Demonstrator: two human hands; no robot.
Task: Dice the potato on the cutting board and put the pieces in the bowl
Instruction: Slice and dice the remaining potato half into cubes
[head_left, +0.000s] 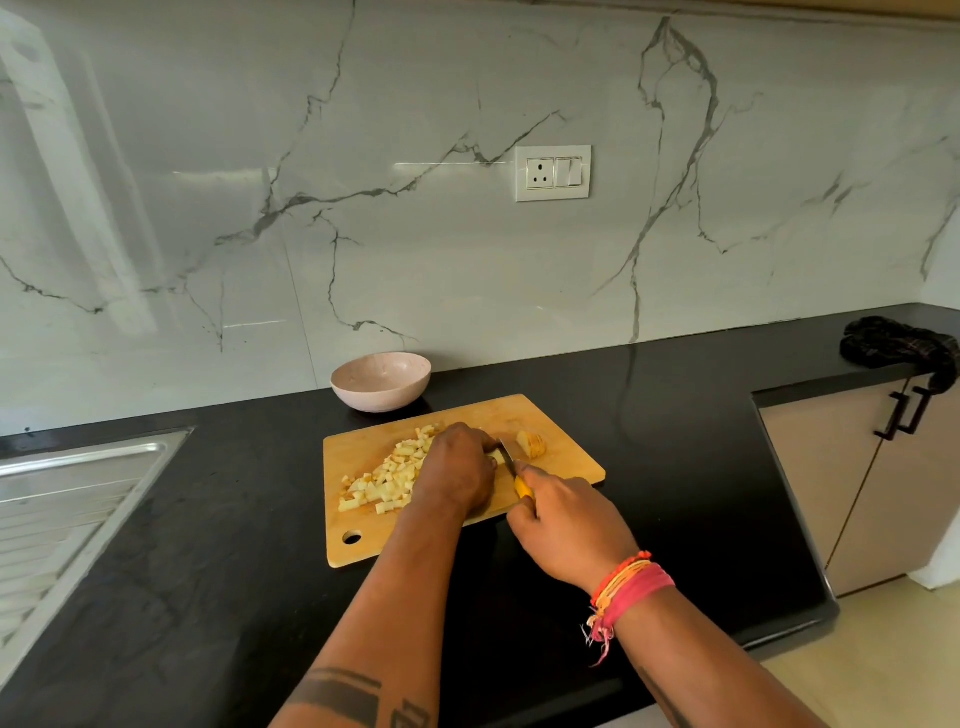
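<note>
the potato piece lies mid cutting board, pinned under the left hand, fingers curled over it to steady the cut. the right hand is wrapped around the knife. diced pieces are heaped left; the bowl waits behind, apparently empty

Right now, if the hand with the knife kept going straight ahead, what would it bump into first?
Probably the potato piece under the left hand; the right hand points its knife there. Depth is unclear.
</note>
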